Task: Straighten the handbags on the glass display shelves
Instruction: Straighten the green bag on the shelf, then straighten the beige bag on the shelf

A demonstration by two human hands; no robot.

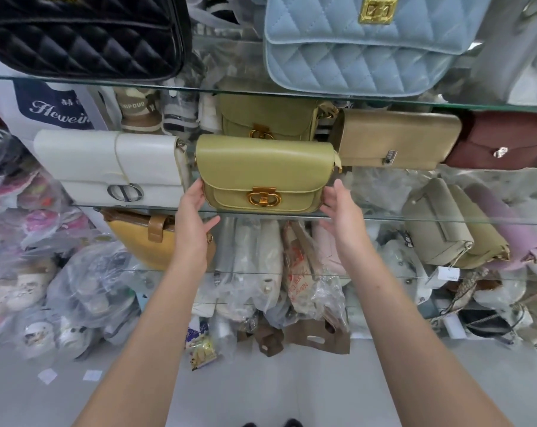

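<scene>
the left hand (193,217) and right hand (338,208), fingers (197,190) straight and open, are bracketing the green handbag (265,167) standing on the glass shelf (415,219); a navy label (54,107) is showing "hewei".

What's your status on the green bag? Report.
Left hand, right hand open, flanking green bag. Bag upright at glass shelf edge. White bag close beside; nothing blocking.

A green handbag (265,171) is being flanked on the glass shelf (445,221) by the left hand (191,217) and right hand (342,217), fingers extended beside its lower corners.
</scene>
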